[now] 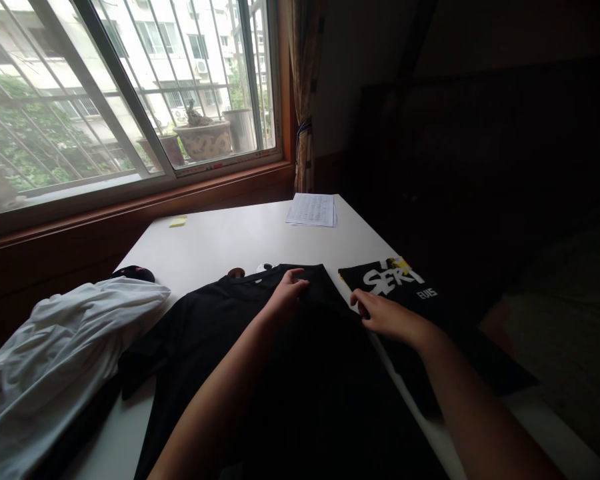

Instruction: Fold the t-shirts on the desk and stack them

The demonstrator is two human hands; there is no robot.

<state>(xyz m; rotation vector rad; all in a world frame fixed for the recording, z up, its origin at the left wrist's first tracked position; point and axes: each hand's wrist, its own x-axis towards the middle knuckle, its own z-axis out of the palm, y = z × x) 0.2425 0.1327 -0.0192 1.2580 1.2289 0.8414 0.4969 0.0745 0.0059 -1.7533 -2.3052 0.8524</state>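
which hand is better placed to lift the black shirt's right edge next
Right, most likely: the right hand is curled at that edge of the black shirt, while the left hand is over the shirt, farther from it.

Black short-sleeved T-shirt [310, 393]: spread flat on the white surface [220, 233], lower centre of frame; collar toward far side, one sleeve extended left, lightly creased.
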